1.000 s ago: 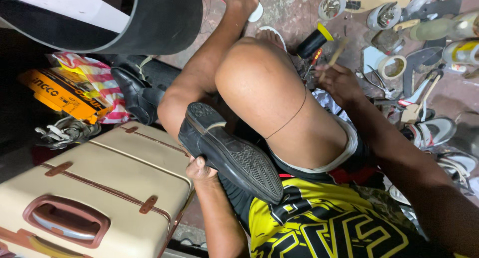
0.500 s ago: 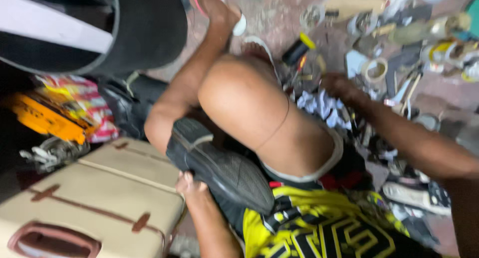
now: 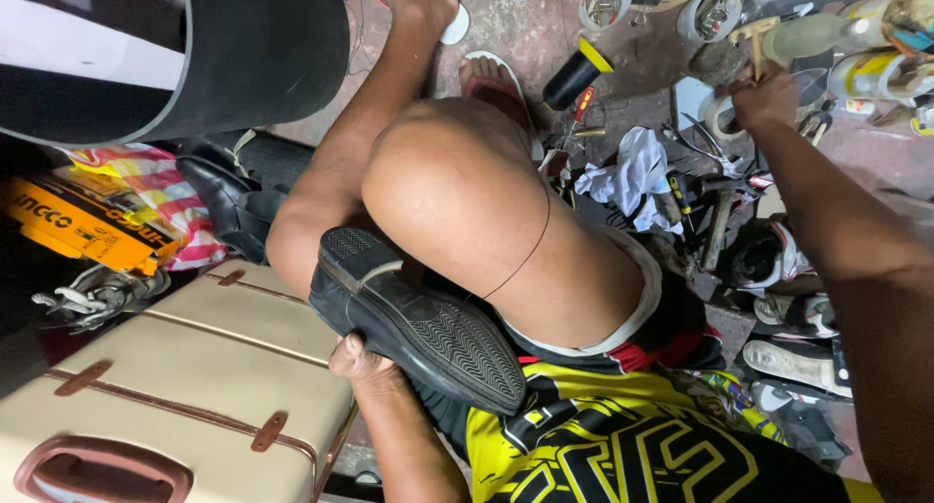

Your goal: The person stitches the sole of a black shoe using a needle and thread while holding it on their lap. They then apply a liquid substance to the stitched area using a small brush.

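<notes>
Rough concrete floor lies under you, crowded with tools and shoes. At far left an orange carton with dark lettering lies flat, with a red-and-white striped bag tucked against it, and just below them stands a cream suitcase with brown straps. Your left hand cups the black shoe from beneath, fingers curled around its edge, sole turned up and resting against your bent knee. Beyond the knee a black cylinder with a yellow cap lies on the floor, and a crumpled white cloth sits near it. Your right hand reaches out among the clutter at upper right, fingers closed over something small I cannot make out, beside a roll of tape and a white tin with a yellow label.
</notes>
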